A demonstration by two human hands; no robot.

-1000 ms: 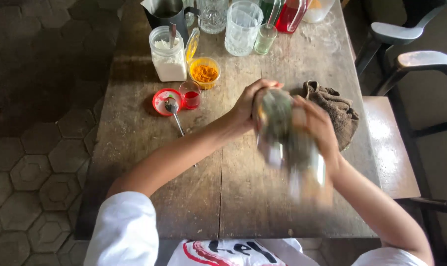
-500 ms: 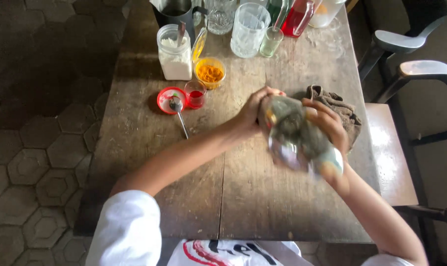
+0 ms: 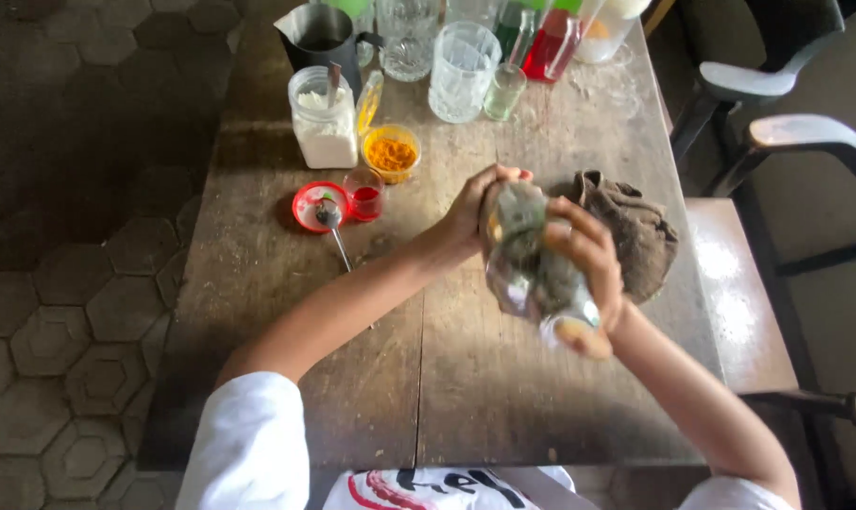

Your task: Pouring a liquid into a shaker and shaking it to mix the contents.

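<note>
Over the middle of the wooden table [image 3: 286, 283] I hold a clear glass bottle [image 3: 532, 264] tilted on its side, motion-blurred, with murky greenish-grey contents. My left hand [image 3: 470, 212] grips its upper end. My right hand [image 3: 593, 264] wraps around its lower body. A crumpled brown cloth [image 3: 635, 231] lies on the table just right of my hands.
At the far side stand a dark metal jug [image 3: 324, 38], a jar of white powder [image 3: 324, 118], a small bowl of orange powder [image 3: 391, 153], several clear glasses [image 3: 461, 71] and a bottle of red liquid [image 3: 552, 47]. A red lid with a spoon [image 3: 322, 208] lies left. Chairs [image 3: 796, 132] stand right.
The bottle has swung about between my hands, both still gripping it, and it now lies more tilted with its lower end toward me. The view has shifted slightly.
</note>
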